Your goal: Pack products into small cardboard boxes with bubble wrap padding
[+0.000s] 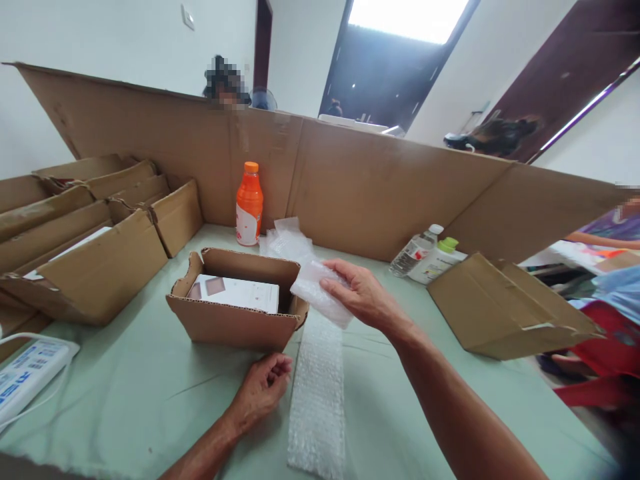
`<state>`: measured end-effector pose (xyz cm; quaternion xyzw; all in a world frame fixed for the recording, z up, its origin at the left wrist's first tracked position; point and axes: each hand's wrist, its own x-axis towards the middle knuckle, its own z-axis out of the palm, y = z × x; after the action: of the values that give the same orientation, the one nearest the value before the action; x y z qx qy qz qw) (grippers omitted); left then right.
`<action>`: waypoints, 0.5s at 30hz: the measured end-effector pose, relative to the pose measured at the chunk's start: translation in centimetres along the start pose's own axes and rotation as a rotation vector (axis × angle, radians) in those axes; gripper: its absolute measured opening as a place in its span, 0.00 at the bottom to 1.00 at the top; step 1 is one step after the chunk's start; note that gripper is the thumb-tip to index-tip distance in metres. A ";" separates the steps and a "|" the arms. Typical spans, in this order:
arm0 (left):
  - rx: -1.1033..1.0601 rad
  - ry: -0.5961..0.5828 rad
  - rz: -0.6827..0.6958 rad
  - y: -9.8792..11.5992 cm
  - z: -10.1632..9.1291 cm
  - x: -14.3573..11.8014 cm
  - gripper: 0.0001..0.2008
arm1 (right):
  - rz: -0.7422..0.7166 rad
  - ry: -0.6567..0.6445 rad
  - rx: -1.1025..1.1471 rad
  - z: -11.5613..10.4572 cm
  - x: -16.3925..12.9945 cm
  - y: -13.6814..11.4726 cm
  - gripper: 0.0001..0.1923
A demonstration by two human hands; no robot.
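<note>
A folded piece of bubble wrap (323,288) is pinched in my right hand (361,291), at the right end of an open cardboard box (235,327). Inside that box lies a white carton (240,295) with pinkish square prints. My left hand (265,383) rests on the table just in front of the box, its fingers loosely curled with nothing seen in them. A long strip of bubble wrap (317,400) lies flat between my two forearms. More clear wrap (287,241) is heaped behind the box.
Several open cardboard boxes (115,267) crowd the left side. An orange bottle (249,207) stands by the cardboard partition (350,187). At right are a leaning clear bottle (415,252), a green-capped bottle (437,261) and a tilted box (493,310). A power strip (35,373) lies at left. People are nearby.
</note>
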<state>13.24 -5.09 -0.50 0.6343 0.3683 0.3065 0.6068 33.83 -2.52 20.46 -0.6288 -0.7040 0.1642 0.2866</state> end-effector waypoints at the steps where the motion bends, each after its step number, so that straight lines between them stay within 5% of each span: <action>1: 0.004 -0.002 0.001 0.2 0.0 0.0 0.14 | 0.002 -0.010 -0.043 -0.1 0.1 0.0 0.14; 15: 0.034 -0.011 0.026 1.1 0.1 -0.4 0.13 | 0.012 -0.241 -0.924 -1.2 5.3 -4.8 0.08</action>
<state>13.20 -5.45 0.58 0.6507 0.3619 0.3045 0.5941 30.59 1.75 25.28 -0.6709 -0.7278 -0.0929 -0.1076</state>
